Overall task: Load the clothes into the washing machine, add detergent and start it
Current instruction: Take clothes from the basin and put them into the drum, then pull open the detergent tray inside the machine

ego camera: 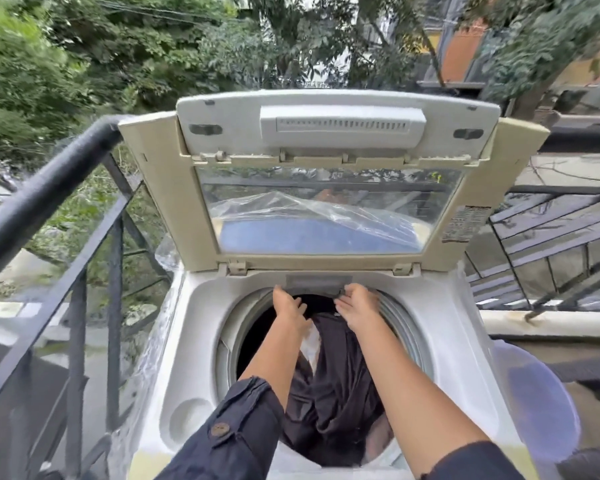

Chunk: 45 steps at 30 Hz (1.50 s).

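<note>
While the washing machine [194,306] stands open, the left hand [290,306] lies flat-fingered at the drum's far rim, dark clothes [340,382] bunched inside; the right hand [357,304], fingers straight too, grips nothing. A nudge could drop the lid [482,209] onto both arms.
</note>
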Tool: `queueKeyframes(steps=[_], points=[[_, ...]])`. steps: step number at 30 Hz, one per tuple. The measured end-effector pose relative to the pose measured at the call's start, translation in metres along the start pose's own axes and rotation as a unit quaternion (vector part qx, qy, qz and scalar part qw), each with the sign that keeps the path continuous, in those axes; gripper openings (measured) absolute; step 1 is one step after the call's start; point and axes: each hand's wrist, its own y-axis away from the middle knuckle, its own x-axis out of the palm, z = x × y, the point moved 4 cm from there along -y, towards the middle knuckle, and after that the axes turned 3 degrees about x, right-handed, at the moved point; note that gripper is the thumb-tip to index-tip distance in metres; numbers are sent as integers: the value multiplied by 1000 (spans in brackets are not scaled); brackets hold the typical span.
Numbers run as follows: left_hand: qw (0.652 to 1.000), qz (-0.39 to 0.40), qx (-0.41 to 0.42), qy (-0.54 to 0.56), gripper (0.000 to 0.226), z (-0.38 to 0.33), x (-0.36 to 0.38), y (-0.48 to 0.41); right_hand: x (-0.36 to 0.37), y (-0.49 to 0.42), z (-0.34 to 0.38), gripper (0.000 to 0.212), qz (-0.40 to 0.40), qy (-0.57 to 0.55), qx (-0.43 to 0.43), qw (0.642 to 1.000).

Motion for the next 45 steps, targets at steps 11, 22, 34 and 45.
queueKeyframes(steps=[11,22,34,45], points=[[995,40,-36,85,62,-6,2,-20,23,-5,0,61,83,-153,85,981],[997,40,-61,15,74,11,-10,-12,7,-4,-23,53,94,-83,91,988],[994,71,-63,-53,70,28,-26,-5,-13,6,-41,55,94,-28,96,991],[998,13,-54,6,57,27,-35,11,-16,22,-41,55,85,-13,85,993]])
